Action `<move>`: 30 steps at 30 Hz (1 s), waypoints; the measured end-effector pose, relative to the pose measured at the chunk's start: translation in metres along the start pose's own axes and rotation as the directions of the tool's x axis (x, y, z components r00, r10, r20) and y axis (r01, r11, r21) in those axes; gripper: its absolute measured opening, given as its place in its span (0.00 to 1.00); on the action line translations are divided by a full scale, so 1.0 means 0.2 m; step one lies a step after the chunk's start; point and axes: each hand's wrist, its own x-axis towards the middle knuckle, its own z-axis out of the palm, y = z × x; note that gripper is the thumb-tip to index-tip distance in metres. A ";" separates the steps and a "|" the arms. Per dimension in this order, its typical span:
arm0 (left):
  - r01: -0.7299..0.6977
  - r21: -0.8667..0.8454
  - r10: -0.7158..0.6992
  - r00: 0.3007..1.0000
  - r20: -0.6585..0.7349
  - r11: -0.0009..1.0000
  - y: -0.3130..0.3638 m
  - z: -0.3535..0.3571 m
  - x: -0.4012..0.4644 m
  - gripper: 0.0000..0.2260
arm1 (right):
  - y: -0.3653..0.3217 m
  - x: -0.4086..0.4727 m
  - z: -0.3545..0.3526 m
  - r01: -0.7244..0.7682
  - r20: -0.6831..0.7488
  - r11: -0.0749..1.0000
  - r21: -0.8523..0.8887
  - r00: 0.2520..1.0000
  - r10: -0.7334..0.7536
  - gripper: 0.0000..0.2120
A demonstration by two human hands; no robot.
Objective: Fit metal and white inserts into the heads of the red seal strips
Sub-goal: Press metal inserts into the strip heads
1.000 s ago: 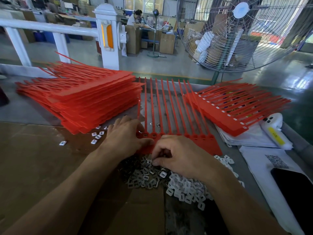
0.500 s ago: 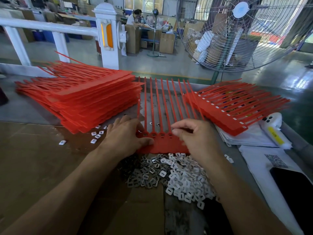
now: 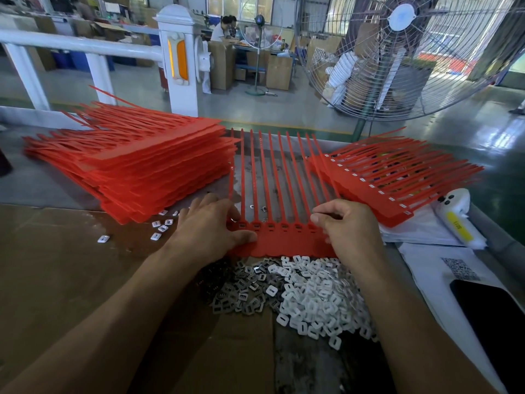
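Observation:
A red seal strip sheet [image 3: 287, 241] lies in front of me, heads toward me and tails pointing away. My left hand [image 3: 208, 230] rests flat on its left end, thumb pressing the head band. My right hand [image 3: 350, 227] hovers over the right-hand heads with curled fingers, thumb and forefinger pinching a small insert that is mostly hidden. Just below the sheet lie a heap of metal inserts [image 3: 241, 297] and a heap of white inserts [image 3: 315, 304].
A tall stack of red strip sheets [image 3: 142, 172] sits at the left and a lower stack [image 3: 397, 180] at the right. A few loose white inserts [image 3: 159, 228], a white handheld device [image 3: 454, 220], a QR-code paper [image 3: 460, 268] and a dark phone [image 3: 491, 319] lie around.
My right hand left the insert heap and rose to the heads on the right part of the sheet. My left hand stayed on the left end.

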 end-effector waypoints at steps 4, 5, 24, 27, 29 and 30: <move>0.002 -0.004 -0.002 1.000 0.004 1.000 0.00 0.00 0.00 0.24 | 0.01 0.00 0.00 -0.010 0.034 1.000 -0.027 0.999 0.011 0.07; 0.004 -0.006 -0.004 1.000 0.004 1.000 0.00 0.00 0.00 0.24 | 0.01 0.00 0.00 -0.004 0.040 0.999 -0.041 0.999 0.006 0.07; 0.008 -0.004 -0.008 1.000 0.011 1.000 0.01 0.00 -0.01 0.22 | 0.04 0.03 0.04 0.090 0.038 0.950 -0.300 0.996 -0.083 0.06; 0.006 -0.006 -0.006 1.000 0.010 1.000 0.01 0.00 -0.01 0.23 | 0.04 0.03 0.04 0.082 0.028 0.946 -0.315 0.997 -0.077 0.06; 0.006 -0.001 -0.006 1.000 0.009 1.000 0.01 -0.01 -0.01 0.23 | 0.03 0.03 0.04 0.075 0.023 0.943 -0.325 0.997 -0.071 0.07; 0.007 -0.001 -0.007 1.000 0.010 1.000 0.01 -0.01 -0.01 0.22 | 0.03 0.03 0.04 0.072 0.025 0.942 -0.327 0.997 -0.067 0.07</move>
